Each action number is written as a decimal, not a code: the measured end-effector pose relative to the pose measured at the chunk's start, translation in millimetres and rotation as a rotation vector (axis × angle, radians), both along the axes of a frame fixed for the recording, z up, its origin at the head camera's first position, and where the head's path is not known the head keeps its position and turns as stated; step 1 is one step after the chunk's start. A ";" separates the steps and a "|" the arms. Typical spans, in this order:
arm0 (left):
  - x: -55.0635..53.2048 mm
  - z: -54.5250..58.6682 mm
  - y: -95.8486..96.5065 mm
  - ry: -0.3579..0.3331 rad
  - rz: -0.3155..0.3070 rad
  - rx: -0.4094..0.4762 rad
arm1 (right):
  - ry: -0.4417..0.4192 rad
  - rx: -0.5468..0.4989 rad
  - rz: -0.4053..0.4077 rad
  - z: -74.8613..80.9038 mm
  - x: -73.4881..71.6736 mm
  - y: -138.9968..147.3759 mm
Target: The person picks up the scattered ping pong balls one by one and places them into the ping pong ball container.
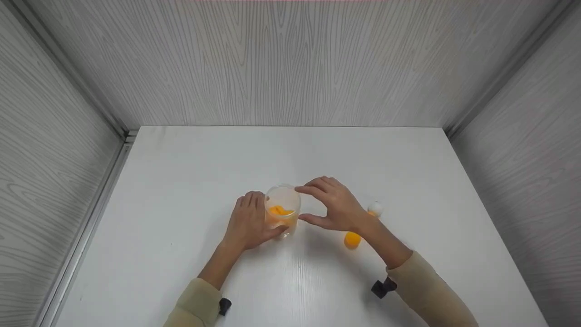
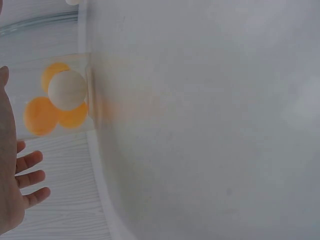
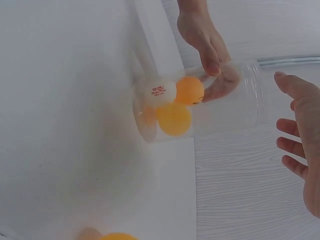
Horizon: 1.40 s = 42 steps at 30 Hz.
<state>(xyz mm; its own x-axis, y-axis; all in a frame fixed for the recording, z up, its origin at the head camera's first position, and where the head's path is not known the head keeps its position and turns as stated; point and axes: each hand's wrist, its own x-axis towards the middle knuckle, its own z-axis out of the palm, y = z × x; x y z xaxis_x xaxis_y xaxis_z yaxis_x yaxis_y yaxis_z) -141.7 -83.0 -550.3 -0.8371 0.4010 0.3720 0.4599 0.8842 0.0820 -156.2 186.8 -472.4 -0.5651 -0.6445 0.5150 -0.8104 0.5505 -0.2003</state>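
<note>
A clear cylindrical jar (image 1: 283, 200) stands upright on the white table. Inside lie several orange table tennis balls (image 3: 174, 119) and a white one (image 3: 161, 90) with red print, gathered at the bottom. My left hand (image 1: 248, 222) grips the jar from the left, its thumb across the near side and its fingers behind. At the right of the rim is my right hand (image 1: 333, 204), thumb and fingers spread apart with nothing between them. In the right wrist view, the fingertips (image 3: 288, 126) sit just beyond the jar's mouth.
Right of the jar, by my right forearm, an orange ball (image 1: 352, 240) lies on the table (image 1: 199, 163). A white ball (image 1: 375, 208) rests farther back, with another orange ball partly hidden by the wrist. Grey wood-grain panels (image 1: 290, 63) enclose the table at the back and sides.
</note>
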 end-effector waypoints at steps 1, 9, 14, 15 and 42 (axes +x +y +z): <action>0.0 -0.1 -0.3 0.010 -0.001 -0.005 | -0.002 0.004 -0.005 -0.8 0.6 1.7; 0.9 0.4 0.3 -0.009 0.007 -0.012 | -0.001 0.009 -0.013 -5.7 4.9 14.0; 0.3 1.2 2.3 -0.041 0.014 0.008 | 0.010 0.006 -0.022 -7.4 7.7 21.0; 0.3 1.5 2.6 -0.045 0.016 0.012 | 0.010 0.005 -0.026 -7.9 8.2 22.5; -0.3 1.6 3.7 -0.083 0.015 0.047 | -0.041 -0.041 -0.131 -37.7 29.1 67.4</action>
<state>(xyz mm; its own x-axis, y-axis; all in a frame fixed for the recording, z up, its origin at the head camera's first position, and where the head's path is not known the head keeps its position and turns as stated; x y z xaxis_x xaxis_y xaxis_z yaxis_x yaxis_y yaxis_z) -142.0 -79.3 -548.6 -0.8717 0.3720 0.3190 0.4366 0.8852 0.1606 -127.1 254.2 -510.1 -0.6643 -0.5427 0.5140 -0.7226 0.6421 -0.2560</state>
